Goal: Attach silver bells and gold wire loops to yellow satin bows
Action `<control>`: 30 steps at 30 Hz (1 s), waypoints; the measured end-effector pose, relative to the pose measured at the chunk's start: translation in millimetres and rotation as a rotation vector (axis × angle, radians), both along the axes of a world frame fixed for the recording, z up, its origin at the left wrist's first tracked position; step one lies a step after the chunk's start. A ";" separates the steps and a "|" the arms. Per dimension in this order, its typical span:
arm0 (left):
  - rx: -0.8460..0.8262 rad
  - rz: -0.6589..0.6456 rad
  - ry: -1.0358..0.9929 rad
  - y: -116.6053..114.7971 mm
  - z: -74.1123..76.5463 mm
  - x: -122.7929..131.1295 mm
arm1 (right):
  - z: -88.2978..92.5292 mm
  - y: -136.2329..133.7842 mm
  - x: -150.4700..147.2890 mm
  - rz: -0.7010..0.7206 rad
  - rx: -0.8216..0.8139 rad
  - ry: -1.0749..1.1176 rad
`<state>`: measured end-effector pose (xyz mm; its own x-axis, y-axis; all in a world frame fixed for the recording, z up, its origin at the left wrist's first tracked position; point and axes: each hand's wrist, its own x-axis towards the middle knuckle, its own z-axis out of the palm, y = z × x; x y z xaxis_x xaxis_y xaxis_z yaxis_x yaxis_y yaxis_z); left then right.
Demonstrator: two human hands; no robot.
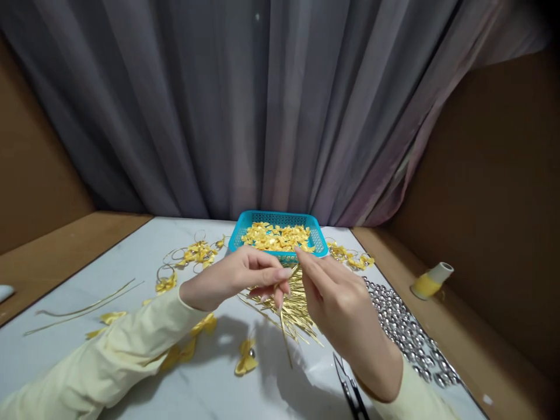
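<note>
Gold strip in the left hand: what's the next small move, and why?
Probably lift the gold strip clear of the pile of strips. The left hand pinches its upper end, the right hand is close beside with its grip unclear, and its lower end hangs across the pile, where it could snag.

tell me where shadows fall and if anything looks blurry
Head view: soft shadows lie on the white table under the left hand and right hand; the gold strip in the left fingers looks sharp; the top right corner goes dark.

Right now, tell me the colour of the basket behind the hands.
The basket is turquoise blue; the head view shows it best.
</note>
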<state>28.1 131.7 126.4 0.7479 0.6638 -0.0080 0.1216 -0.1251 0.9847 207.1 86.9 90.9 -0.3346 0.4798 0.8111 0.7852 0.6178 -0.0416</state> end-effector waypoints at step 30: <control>-0.076 0.016 0.064 -4.5 4.0 -1.7 | -3.3 -3.9 -7.8 0.029 0.020 -0.022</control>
<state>26.4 127.2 130.4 0.7333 0.6716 -0.1061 0.1861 -0.0482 0.9813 199.4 83.0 87.7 -0.3661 0.4534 0.8127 0.7673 0.6412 -0.0121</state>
